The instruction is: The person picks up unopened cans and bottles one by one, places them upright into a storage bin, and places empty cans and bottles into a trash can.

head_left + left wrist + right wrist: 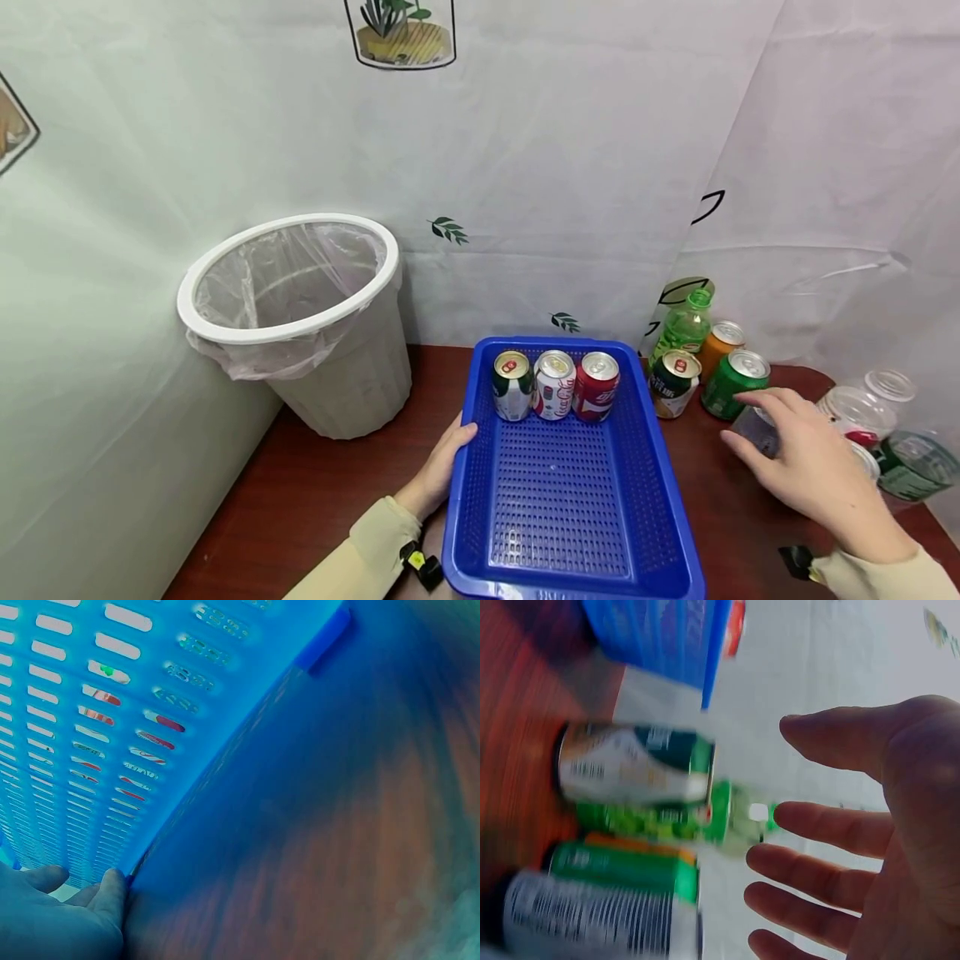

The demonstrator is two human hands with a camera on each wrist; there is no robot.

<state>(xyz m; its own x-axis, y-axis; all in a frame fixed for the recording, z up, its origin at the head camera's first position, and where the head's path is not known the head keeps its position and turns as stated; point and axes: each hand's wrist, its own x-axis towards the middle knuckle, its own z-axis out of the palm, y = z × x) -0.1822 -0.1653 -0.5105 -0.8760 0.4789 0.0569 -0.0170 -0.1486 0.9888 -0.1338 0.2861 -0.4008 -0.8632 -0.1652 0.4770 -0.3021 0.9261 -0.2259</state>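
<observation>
My left hand (441,460) holds the left side of the blue plastic basket (551,575), thumb at its rim. In the left wrist view the fingers (105,904) lie by the basket's slotted wall (112,667). A dark green-and-silver can (513,396), a white Coca-Cola can (553,392) and a red can (596,392) stand at the basket's far end. My right hand (813,471), fingers spread and holding nothing, hovers beside a silver-grey can (753,432) that it partly hides. Near it stand a green can (731,390) and a dark green-topped can (670,392).
A green bottle (684,327) and an orange can (720,343) stand behind. Clear plastic containers (858,412) and a green-labelled one (915,467) stand at the right edge. A lined white bin (352,375) is at the back left, against the cloth backdrop (562,167).
</observation>
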